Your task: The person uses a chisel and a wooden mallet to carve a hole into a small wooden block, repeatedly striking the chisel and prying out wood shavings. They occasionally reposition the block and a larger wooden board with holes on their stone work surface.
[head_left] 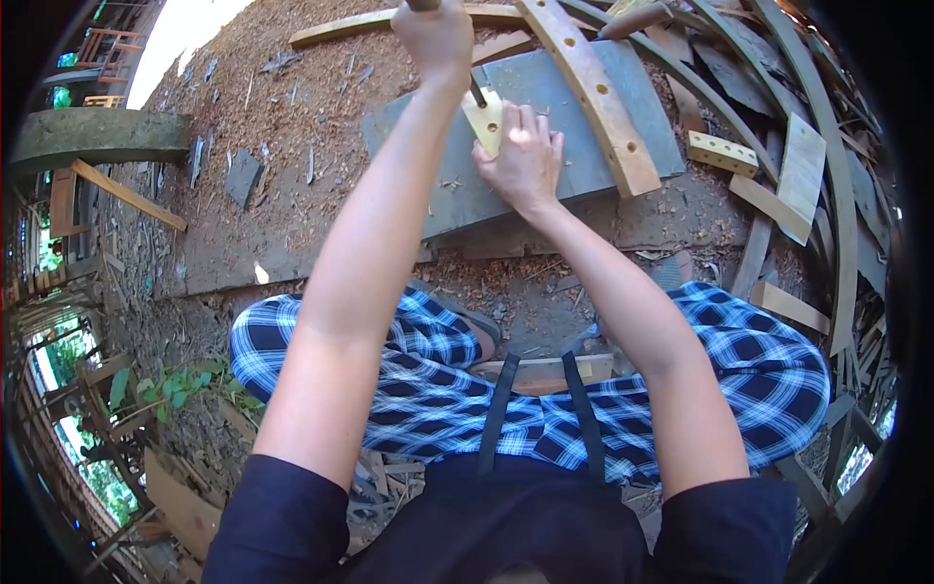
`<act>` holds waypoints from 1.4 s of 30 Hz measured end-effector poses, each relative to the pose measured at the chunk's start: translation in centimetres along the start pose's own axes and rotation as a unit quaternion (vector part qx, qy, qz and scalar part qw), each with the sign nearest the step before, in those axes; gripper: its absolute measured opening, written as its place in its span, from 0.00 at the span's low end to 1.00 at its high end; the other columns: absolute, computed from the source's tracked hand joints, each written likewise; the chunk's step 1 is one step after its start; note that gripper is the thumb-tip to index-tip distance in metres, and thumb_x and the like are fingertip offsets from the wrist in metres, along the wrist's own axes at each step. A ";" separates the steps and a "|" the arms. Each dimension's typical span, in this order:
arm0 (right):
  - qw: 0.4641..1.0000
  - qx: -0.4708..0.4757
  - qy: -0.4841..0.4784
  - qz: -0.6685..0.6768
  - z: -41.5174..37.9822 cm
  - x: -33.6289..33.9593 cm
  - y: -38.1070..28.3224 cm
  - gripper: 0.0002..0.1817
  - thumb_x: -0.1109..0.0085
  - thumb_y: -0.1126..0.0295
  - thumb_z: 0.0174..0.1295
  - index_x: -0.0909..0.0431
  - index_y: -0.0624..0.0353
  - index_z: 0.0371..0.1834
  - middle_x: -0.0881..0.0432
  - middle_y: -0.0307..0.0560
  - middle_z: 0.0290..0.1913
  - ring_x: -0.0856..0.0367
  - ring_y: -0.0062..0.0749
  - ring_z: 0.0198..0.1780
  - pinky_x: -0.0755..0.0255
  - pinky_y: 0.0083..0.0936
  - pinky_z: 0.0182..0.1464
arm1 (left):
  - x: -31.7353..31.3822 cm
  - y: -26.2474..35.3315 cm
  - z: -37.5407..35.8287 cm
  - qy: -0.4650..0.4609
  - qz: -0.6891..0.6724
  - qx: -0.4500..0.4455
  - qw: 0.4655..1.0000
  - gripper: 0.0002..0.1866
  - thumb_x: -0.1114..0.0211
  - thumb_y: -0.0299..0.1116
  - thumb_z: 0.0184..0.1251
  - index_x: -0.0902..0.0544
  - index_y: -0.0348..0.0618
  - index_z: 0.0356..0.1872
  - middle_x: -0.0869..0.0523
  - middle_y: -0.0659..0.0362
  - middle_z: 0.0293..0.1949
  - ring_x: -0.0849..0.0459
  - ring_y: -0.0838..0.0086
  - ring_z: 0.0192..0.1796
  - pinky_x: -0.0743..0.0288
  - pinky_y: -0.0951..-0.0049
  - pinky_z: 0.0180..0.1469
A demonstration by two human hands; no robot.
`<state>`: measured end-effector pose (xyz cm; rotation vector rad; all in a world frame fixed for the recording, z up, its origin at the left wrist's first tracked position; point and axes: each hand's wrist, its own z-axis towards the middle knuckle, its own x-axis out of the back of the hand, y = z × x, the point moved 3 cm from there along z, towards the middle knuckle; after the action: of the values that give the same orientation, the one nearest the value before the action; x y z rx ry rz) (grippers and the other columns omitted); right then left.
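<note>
My left hand is wrapped round the handle of a hand tool with a dark metal shaft. Its tip meets a small pale wooden block at one of the block's holes; whether the blade is a chisel I cannot tell. My right hand presses the block down from the right, thumb along its near edge and fingers over its side. Below the block lies a grey board. A long curved wooden piece with several holes rests across that board, right of my right hand.
A pale block with a row of holes and a wooden-handled tool lie to the right, by stacked curved wood strips. Wood shavings cover the ground at left. A thick grey beam juts in at far left.
</note>
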<state>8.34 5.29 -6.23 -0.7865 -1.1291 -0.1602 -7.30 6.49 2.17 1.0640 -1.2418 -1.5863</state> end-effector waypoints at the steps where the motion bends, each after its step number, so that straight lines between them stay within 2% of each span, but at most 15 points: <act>1: 1.000 -0.009 0.013 0.005 -0.2 0.3 0.0 0.31 0.32 0.53 0.51 0.28 0.56 0.55 0.23 0.48 0.49 0.24 0.42 0.55 0.33 0.47 0.54 | 0.6 -0.8 1.9 -0.015 -0.041 0.101 0.994 0.14 0.38 0.26 0.68 0.32 0.40 0.23 0.28 0.62 0.15 0.34 0.82 0.13 0.45 0.76 0.16; 3: 1.000 0.001 0.000 -0.006 -0.8 1.0 0.2 0.32 0.32 0.54 0.51 0.28 0.56 0.57 0.23 0.47 0.49 0.23 0.41 0.54 0.33 0.43 0.53 | 3.1 -5.2 6.1 -0.004 -0.096 0.194 0.976 0.13 0.40 0.26 0.69 0.36 0.41 0.28 0.34 0.64 0.16 0.41 0.83 0.13 0.52 0.76 0.15; 7: 1.000 0.016 0.008 -0.008 -0.9 0.8 0.3 0.33 0.32 0.54 0.50 0.28 0.57 0.59 0.23 0.45 0.48 0.24 0.39 0.52 0.33 0.40 0.53 | 4.0 -4.7 4.7 0.080 -0.095 0.258 0.958 0.13 0.41 0.24 0.70 0.38 0.43 0.31 0.37 0.65 0.17 0.44 0.84 0.13 0.55 0.76 0.15; 12: 0.999 0.022 0.024 -0.005 -0.6 0.6 0.3 0.34 0.32 0.54 0.49 0.28 0.57 0.59 0.23 0.46 0.47 0.23 0.39 0.51 0.34 0.41 0.53 | 7.4 -9.7 5.5 0.096 -0.191 0.431 0.876 0.17 0.48 0.29 0.74 0.40 0.50 0.22 0.39 0.68 0.14 0.47 0.84 0.12 0.59 0.78 0.15; 16: 1.000 0.018 0.016 -0.008 -0.8 0.5 0.3 0.34 0.32 0.53 0.50 0.28 0.58 0.59 0.23 0.46 0.47 0.23 0.40 0.51 0.33 0.42 0.53 | 8.3 -7.8 3.4 0.083 -0.283 0.523 0.800 0.23 0.47 0.34 0.76 0.40 0.52 0.16 0.44 0.70 0.11 0.49 0.83 0.11 0.60 0.78 0.15; 17: 1.000 0.020 0.019 -0.007 -0.7 0.5 0.2 0.34 0.32 0.53 0.50 0.28 0.58 0.59 0.23 0.46 0.47 0.23 0.40 0.51 0.33 0.42 0.53 | 8.1 -7.0 3.0 0.082 -0.284 0.520 0.801 0.23 0.47 0.34 0.76 0.40 0.52 0.16 0.44 0.70 0.11 0.49 0.83 0.11 0.60 0.78 0.15; 20: 0.999 0.015 0.029 -0.013 -1.0 0.4 0.1 0.35 0.32 0.53 0.50 0.28 0.58 0.60 0.23 0.46 0.49 0.23 0.39 0.52 0.34 0.43 0.54 | 9.0 -5.1 3.4 0.158 -0.265 0.362 0.880 0.17 0.44 0.31 0.74 0.37 0.49 0.22 0.42 0.69 0.14 0.49 0.82 0.12 0.57 0.75 0.16; 23: 0.996 -0.084 0.009 0.017 -0.9 -0.1 -0.6 0.42 0.30 0.49 0.51 0.32 0.60 0.66 0.26 0.48 0.55 0.26 0.41 0.58 0.35 0.45 0.57 | 8.7 -1.4 2.7 0.214 -0.182 0.250 0.926 0.16 0.44 0.32 0.73 0.40 0.46 0.26 0.39 0.66 0.15 0.45 0.82 0.12 0.56 0.74 0.15; 26: 0.968 -0.214 -0.049 0.118 -1.0 -0.3 -1.5 0.63 0.29 0.36 0.49 0.50 0.67 0.78 0.39 0.56 0.69 0.40 0.51 0.72 0.44 0.57 0.69 | 8.1 1.0 1.6 0.172 -0.180 0.197 0.948 0.15 0.42 0.31 0.72 0.40 0.46 0.30 0.39 0.66 0.17 0.45 0.82 0.12 0.56 0.74 0.15; 31: 0.969 -0.155 -0.106 0.162 -2.4 0.4 0.1 0.62 0.30 0.40 0.52 0.54 0.69 0.78 0.41 0.60 0.70 0.41 0.53 0.73 0.45 0.61 0.69 | 6.5 3.1 0.2 0.169 -0.201 0.133 0.956 0.13 0.40 0.31 0.72 0.37 0.44 0.33 0.36 0.65 0.17 0.43 0.83 0.12 0.54 0.75 0.15; 33: 0.961 -0.109 -0.107 0.232 -2.5 0.4 1.4 0.53 0.33 0.54 0.57 0.53 0.70 0.78 0.40 0.62 0.69 0.39 0.52 0.72 0.43 0.53 0.71 | 5.7 2.9 -0.1 0.164 -0.205 0.121 0.957 0.12 0.39 0.31 0.72 0.36 0.43 0.36 0.35 0.64 0.17 0.42 0.83 0.12 0.53 0.76 0.14; 34: 0.969 -0.037 -0.045 0.239 -2.1 0.2 1.9 0.46 0.39 0.68 0.57 0.52 0.69 0.78 0.38 0.62 0.67 0.35 0.52 0.69 0.41 0.41 0.72 | 5.2 2.8 -0.3 0.159 -0.202 0.115 0.960 0.13 0.39 0.32 0.71 0.36 0.43 0.37 0.34 0.64 0.17 0.41 0.83 0.12 0.53 0.75 0.14; 37: 0.973 0.039 -0.037 0.227 -0.1 0.4 3.7 0.45 0.43 0.74 0.55 0.51 0.67 0.78 0.36 0.60 0.64 0.34 0.51 0.67 0.40 0.34 0.73 | 4.1 2.2 -0.7 0.147 -0.202 0.100 0.963 0.13 0.38 0.32 0.70 0.36 0.43 0.37 0.34 0.64 0.17 0.40 0.83 0.11 0.52 0.76 0.13; 38: 0.984 0.128 -0.017 0.122 0.6 0.9 3.8 0.48 0.37 0.73 0.55 0.53 0.66 0.79 0.35 0.59 0.62 0.26 0.46 0.60 0.32 0.36 0.67 | 3.9 1.6 -0.2 0.146 -0.194 0.087 0.966 0.13 0.38 0.32 0.71 0.36 0.43 0.37 0.33 0.65 0.16 0.40 0.83 0.11 0.52 0.76 0.13; 42: 0.979 0.066 -0.102 0.164 0.9 1.2 3.3 0.60 0.22 0.62 0.51 0.57 0.64 0.80 0.32 0.54 0.60 0.17 0.34 0.44 0.21 0.31 0.52 | 3.2 1.9 0.1 0.132 -0.175 0.056 0.974 0.13 0.38 0.31 0.71 0.36 0.43 0.37 0.34 0.65 0.16 0.40 0.84 0.11 0.51 0.77 0.13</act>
<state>9.87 8.58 -6.61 -0.8728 -1.1708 0.2752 -8.14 3.19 3.66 1.5811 -1.0110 -1.5776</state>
